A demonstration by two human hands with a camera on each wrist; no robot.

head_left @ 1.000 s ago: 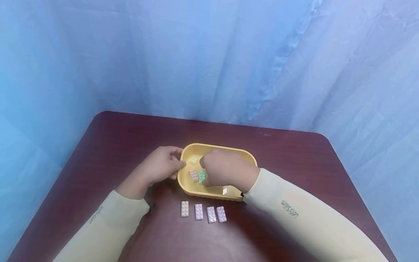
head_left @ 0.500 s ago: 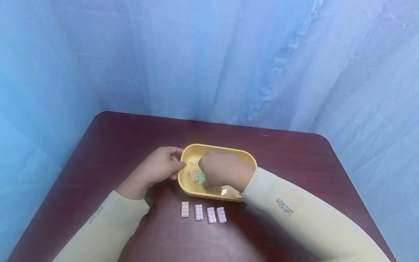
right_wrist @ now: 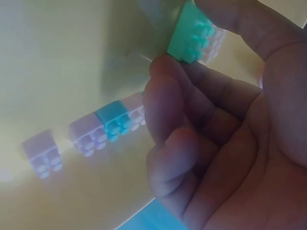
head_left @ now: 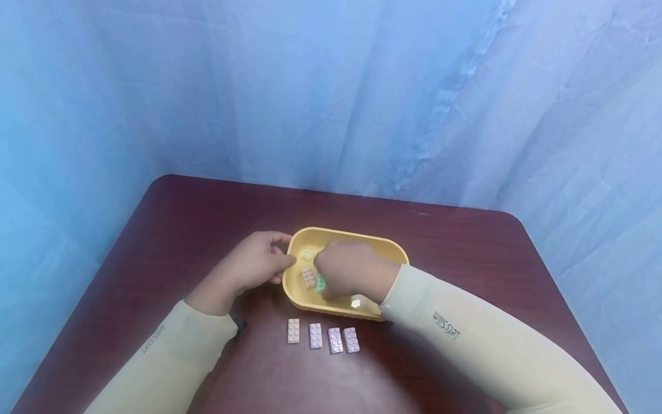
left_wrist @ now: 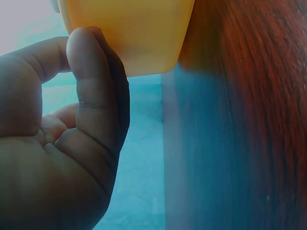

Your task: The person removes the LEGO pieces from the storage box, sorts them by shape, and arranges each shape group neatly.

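Observation:
A yellow tray [head_left: 393, 250] sits mid-table. My left hand [head_left: 279, 256] holds its left end, a curled finger [left_wrist: 93, 81] pressed against the outer wall [left_wrist: 129, 33]. My right hand [head_left: 331, 282] reaches down inside the tray. In the right wrist view its thumb and a fingertip [right_wrist: 168, 91] pinch a green brick [right_wrist: 191, 36]; the head view shows only an edge of that brick [head_left: 320, 281]. A pink brick [head_left: 308, 278], a pale green brick [head_left: 308, 253] and a small white piece [head_left: 355, 303] also lie in the tray.
Several pale pink and lilac bricks lie in a row [head_left: 322, 336] on the dark red table [head_left: 465, 259], just in front of the tray. A blue curtain [head_left: 331, 92] hangs close behind the table. A row of pale and teal bricks [right_wrist: 103, 129] shows on the tray floor.
My right hand has shifted slightly left and lower in the tray, closing over the green brick. The left hand and the tray have stayed put.

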